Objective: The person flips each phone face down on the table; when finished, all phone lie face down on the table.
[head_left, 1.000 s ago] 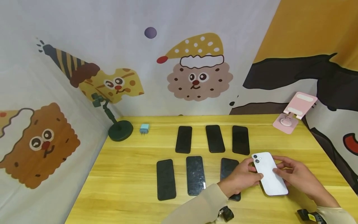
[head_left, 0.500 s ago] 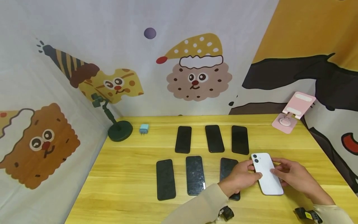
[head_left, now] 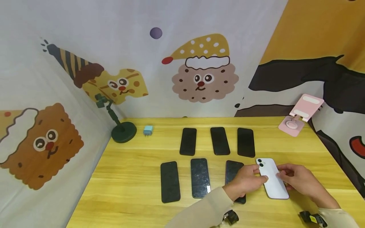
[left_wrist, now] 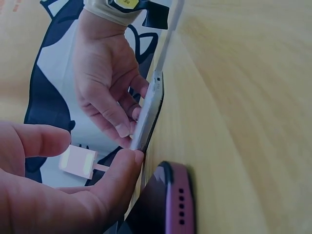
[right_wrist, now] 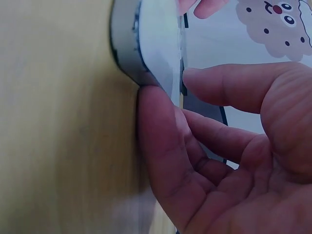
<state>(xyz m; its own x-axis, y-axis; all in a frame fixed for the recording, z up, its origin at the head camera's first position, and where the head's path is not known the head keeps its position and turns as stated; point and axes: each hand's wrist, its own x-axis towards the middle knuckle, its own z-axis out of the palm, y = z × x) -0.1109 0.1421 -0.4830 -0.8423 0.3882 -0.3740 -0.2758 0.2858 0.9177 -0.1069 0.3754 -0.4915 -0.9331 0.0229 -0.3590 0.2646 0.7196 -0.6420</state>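
The fingers of the left hand (head_left: 247,182) and right hand (head_left: 300,181) touch the long edges of the white phone (head_left: 273,180), and each thumb stands apart from its fingers. This phone is back side up, at the near right of the surface (head_left: 128,193). To its left are six black phones (head_left: 170,182) in two rows. At far left are a charger (head_left: 148,130) and a green stand (head_left: 124,133); at far right, a pink stand (head_left: 305,107).

no legible txt, yellow label (left_wrist: 126,3) on R wristband (left_wrist: 156,16), poss. lettering
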